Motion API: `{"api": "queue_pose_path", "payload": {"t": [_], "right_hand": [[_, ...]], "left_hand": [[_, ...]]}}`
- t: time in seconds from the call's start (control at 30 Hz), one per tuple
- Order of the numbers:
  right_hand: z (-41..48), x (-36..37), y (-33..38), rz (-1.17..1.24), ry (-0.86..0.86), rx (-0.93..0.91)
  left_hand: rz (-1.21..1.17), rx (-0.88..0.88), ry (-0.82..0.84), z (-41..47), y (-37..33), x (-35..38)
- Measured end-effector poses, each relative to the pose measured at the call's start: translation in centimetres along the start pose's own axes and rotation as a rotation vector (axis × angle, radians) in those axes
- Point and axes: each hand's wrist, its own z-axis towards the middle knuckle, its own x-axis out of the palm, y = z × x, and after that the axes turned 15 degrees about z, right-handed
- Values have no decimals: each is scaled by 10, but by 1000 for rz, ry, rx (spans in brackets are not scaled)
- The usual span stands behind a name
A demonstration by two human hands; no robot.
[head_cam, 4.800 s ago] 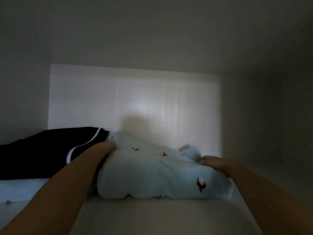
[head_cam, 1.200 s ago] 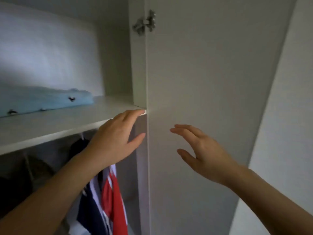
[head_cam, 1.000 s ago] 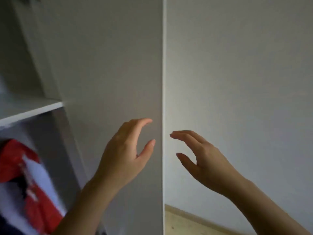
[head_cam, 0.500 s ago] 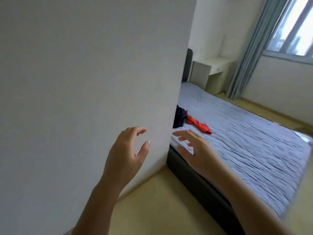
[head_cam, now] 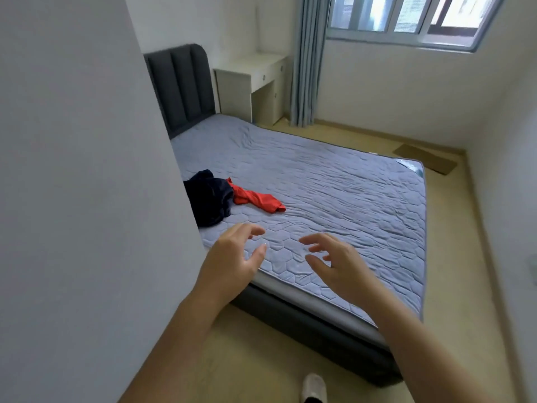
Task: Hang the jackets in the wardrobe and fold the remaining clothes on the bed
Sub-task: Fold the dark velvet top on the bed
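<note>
Right, facing the bed (head_cam: 348,193) with both hands free. Left hand (head_cam: 229,263) raised over the near edge of the bed, fingers loosely curled and spread, holding nothing. Right hand (head_cam: 340,269) just beside it, same story: fingers half-bent and apart, gripping nothing, hovering clear of the quilted cover. Left to deal with: a dark navy garment (head_cam: 209,199) crumpled close to the near edge of the bed, and a red garment (head_cam: 255,200) touching it on the side toward the bed's middle, lying loosely stretched out. Not folded yet, either of them. Looks like the folding half of the job, judging by the leftovers; hard to call the navy piece a jacket for hanging or something to fold. No wardrobe interior in shot, so no checking on jackets hung inside. Probably well along, with just this pair showing, though can't rule out more behind the white panel (head_cam: 87,170) filling the left of the view. Cuts off the navy garment's left part and the near head corner of the bed, plus part of the dark headboard (head_cam: 183,85). Can't place that panel either: wall or wardrobe side, impossible to say. Past the far edge: a white desk (head_cam: 250,77), a grey-blue curtain (head_cam: 306,62). Down at the bottom, a pale slipper (head_cam: 313,385), mostly cropped.
</note>
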Motion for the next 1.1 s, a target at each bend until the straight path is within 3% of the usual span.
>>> {"api": "queue_pose_path", "payload": {"t": [0.17, 0.47, 0.57, 0.67, 0.8, 1.1], "right_hand": [[107, -29, -66, -2, 70, 61], [321, -6, -180, -139, 385, 211], [380, 18, -222, -163, 439, 280], [428, 39, -263, -251, 470, 336], [488, 73, -323, -313, 480, 407], [557, 215, -476, -283, 468, 552]], "left_hand": [[2, -109, 69, 92, 22, 73], [-222, -671, 289, 252, 121, 203], [-72, -735, 433, 297, 179, 242], [160, -692, 577, 340, 234, 270], [378, -641, 584, 400, 315, 302], [702, -726, 594, 450, 503, 408]]}}
